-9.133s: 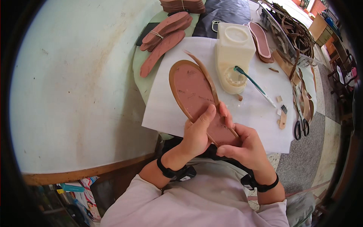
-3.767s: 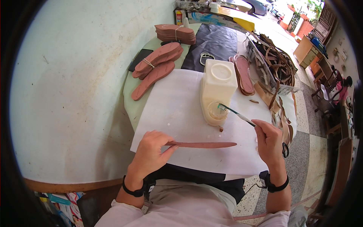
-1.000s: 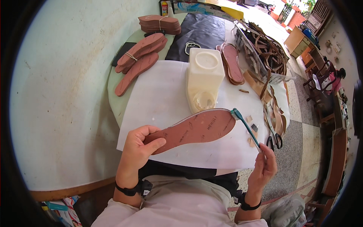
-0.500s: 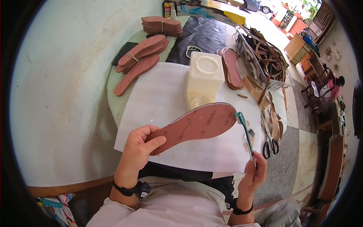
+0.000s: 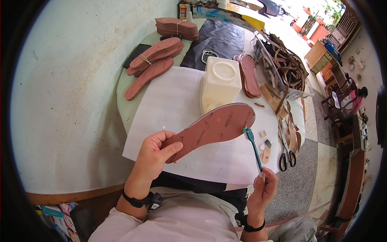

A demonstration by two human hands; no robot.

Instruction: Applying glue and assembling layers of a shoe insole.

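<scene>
My left hand (image 5: 155, 155) grips the heel end of a reddish-brown shoe sole (image 5: 215, 127), held flat above a white paper sheet (image 5: 173, 105). My right hand (image 5: 264, 189) holds a teal toothbrush (image 5: 254, 147) by its handle end. The brush head touches the sole's edge near the toe. A white plastic jug (image 5: 221, 82) with a cut-open top stands on the paper just beyond the sole.
Bundled and loose brown soles (image 5: 153, 60) lie at the table's back left, another stack (image 5: 176, 27) farther back. A black sheet (image 5: 217, 40), a sole pair (image 5: 250, 76), a bin of leather straps (image 5: 288, 66) and black-handled scissors (image 5: 287, 151) sit to the right.
The sole has stayed lifted in my left hand. My right hand has kept the brush at the toe edge, shifting it slightly along the rim.
</scene>
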